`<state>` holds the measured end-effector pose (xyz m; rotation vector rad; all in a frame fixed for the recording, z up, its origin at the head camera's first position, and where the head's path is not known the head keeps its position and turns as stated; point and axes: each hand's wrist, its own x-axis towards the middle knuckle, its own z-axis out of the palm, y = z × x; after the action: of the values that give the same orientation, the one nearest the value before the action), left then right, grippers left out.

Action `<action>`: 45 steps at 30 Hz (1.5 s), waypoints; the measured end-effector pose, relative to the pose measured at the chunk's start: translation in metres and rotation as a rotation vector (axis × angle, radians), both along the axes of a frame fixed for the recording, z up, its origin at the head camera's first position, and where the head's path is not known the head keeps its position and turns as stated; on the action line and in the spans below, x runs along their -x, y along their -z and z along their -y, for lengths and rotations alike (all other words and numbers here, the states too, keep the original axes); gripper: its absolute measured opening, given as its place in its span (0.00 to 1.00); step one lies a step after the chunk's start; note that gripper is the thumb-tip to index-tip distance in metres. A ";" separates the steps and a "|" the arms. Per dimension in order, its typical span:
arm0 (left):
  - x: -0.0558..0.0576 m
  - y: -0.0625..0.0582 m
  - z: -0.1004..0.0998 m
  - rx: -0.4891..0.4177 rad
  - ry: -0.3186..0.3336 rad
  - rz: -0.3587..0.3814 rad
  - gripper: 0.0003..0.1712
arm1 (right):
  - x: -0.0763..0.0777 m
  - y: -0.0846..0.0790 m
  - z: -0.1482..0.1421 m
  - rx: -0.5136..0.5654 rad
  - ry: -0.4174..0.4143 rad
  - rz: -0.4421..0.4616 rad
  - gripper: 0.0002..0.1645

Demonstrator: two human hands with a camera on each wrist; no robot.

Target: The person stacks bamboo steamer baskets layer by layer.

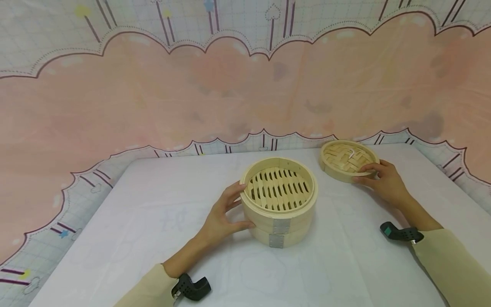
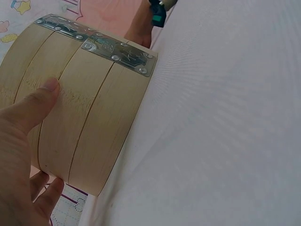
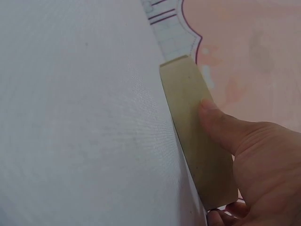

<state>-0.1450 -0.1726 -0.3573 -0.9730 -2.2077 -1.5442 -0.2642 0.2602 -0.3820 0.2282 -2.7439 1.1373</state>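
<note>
A round bamboo steamer [image 1: 299, 224] of two stacked tiers stands on the table, its uncovered top showing a slatted floor. Metal plates [image 2: 117, 56] are riveted across its side. My left hand [image 1: 218, 219] holds the steamer's left side, thumb low on the wall and fingers near the rim. Farther right and back, the woven bamboo lid [image 1: 341, 158] lies on the table with a small white loop on top. My right hand [image 1: 387, 183] grips the lid's near right edge, its thumb [image 3: 221, 125] against the lid's side wall [image 3: 195, 136].
A white cloth [image 1: 153, 213] covers the table. Behind it hangs a peach and white patterned curtain [image 1: 192, 94] with scalloped lines. Black devices are strapped on the left wrist [image 1: 193, 288] and the right wrist [image 1: 402, 233].
</note>
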 end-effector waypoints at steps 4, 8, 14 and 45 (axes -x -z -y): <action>0.000 0.000 0.000 0.000 -0.002 -0.002 0.51 | 0.001 0.001 0.000 0.004 -0.008 0.006 0.28; 0.000 0.001 0.000 0.001 0.000 -0.008 0.51 | 0.001 0.002 0.001 0.009 -0.014 0.023 0.30; 0.000 0.002 0.001 -0.005 -0.004 0.003 0.52 | 0.000 0.001 0.003 -0.019 0.016 0.033 0.33; 0.001 0.006 -0.001 -0.037 -0.001 -0.043 0.52 | -0.006 -0.025 0.005 0.014 0.079 -0.005 0.35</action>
<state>-0.1457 -0.1718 -0.3635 -0.9854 -2.1427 -1.5430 -0.2584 0.2556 -0.3568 0.1190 -2.7139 1.1331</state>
